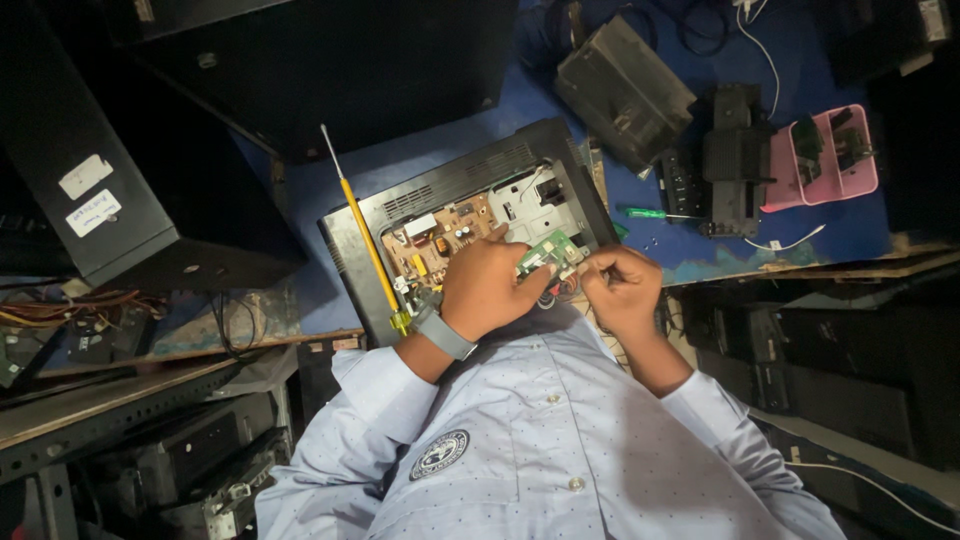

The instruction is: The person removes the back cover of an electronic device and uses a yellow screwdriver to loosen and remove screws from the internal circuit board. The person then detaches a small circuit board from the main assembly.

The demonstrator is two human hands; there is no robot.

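Over the opened chassis (440, 190), left hand (487, 285) grips green board (547, 250); right hand (620, 285) pinches its edge.

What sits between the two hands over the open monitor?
In the head view, a small green circuit board spans the gap: the left hand touches its left edge, the right hand pinches at its right end, above the opened black monitor.

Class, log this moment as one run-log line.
left hand: on green circuit board | right hand: pinching at board edge | opened black device | yellow screwdriver alongside
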